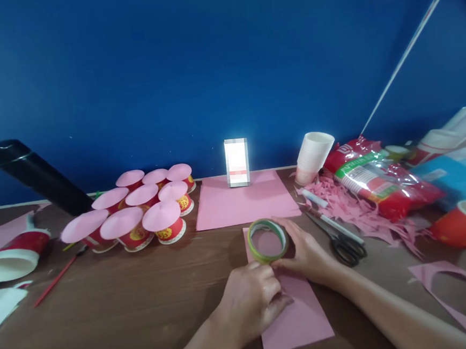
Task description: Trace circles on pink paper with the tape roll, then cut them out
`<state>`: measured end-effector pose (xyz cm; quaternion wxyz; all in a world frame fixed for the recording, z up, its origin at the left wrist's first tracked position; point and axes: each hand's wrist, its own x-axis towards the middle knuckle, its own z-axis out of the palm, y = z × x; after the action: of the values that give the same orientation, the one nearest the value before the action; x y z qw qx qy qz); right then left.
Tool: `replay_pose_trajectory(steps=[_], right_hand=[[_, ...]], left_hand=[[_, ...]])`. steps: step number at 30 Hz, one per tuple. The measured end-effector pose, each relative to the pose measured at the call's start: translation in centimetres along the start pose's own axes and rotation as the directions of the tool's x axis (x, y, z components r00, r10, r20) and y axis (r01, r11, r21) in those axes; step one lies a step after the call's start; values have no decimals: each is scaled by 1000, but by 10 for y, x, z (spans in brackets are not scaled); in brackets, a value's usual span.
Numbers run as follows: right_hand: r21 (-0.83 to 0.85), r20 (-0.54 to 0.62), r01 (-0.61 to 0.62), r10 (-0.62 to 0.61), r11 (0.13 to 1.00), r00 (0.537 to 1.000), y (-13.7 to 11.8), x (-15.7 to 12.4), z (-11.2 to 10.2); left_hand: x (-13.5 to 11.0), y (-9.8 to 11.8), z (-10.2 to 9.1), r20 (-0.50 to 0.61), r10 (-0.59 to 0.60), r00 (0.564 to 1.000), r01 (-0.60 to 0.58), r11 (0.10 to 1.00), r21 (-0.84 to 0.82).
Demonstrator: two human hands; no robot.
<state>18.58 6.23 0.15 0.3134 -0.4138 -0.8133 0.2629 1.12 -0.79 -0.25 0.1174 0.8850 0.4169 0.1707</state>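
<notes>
Closest in, your L forearm [201, 342] & R forearm [388, 307] reach over the desk [155, 309]; a wide elbow swing could sweep things. Far L, a red cup [29, 244] lies on its side & might roll if bumped, same w/ the red stick [58, 278] beside it. Next, upside-down cups [168, 230] w/ pink discs [141, 195] on top: the discs overhang, can't tell if they're fixed, so an arm brush could knock 1 off. Your L hand [253, 296] is mostly closed, fingers curled at the near rim of the tape roll [264, 258]; can't tell if it's pinching tape or just resting. Any loose tape end might curl & stick to itself or the paper. The roll is over the far end of the small pink sheet [299, 320]; a hard tug could crease or shift it, b/c paper slides easily. Your R hand [303, 244] is half-curled in a C, looks to have the roll's R side; too slack & it may slip or spin. Scissors [337, 237] lie just R of that wrist: a sideways nudge could catch them. Beyond, loose pink scraps [355, 210] could cling to exposed tape.
</notes>
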Motion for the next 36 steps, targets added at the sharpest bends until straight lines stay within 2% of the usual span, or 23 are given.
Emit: replay_pose_trajectory(steps=[5, 10, 14, 17, 19, 21, 26, 31, 36], right_hand=[[8, 4, 11, -11, 1000, 1000, 1, 1, 0], [39, 44, -42, 40, 998, 998, 5, -2, -6], [190, 72, -43, 30, 981, 997, 8, -4, -13], [340, -66, -45, 72, 939, 995, 11, -1, -12], [355, -218, -70, 155, 932, 964, 15, 3, -8], [334, -306, -75, 184, 940, 934, 18, 7, -5], [294, -325, -23, 123, 955, 938, 22, 7, -3], [236, -382, -18, 110, 971, 918, 23, 4, -6], [223, -410, -5, 98, 975, 907, 21, 4, -9]], left_hand=[[1, -1, -1, 15, 21, 1000, -21, 1000, 4], [2, 0, -5, 56, 37, 998, -37, 999, 8], [5, 4, -12, 106, 15, 994, -15, 1000, -7], [6, 8, -17, 134, 14, 991, -14, 1000, 0], [7, 11, -18, 145, 5, 989, -8, 1000, 19], [7, 13, -19, 153, 3, 988, -9, 999, 37], [7, 19, -18, 161, -9, 987, -8, 995, 103], [7, 24, -17, 191, -5, 982, -30, 983, 182], [-7, 23, -33, 247, 6, 969, -65, 971, 230]])
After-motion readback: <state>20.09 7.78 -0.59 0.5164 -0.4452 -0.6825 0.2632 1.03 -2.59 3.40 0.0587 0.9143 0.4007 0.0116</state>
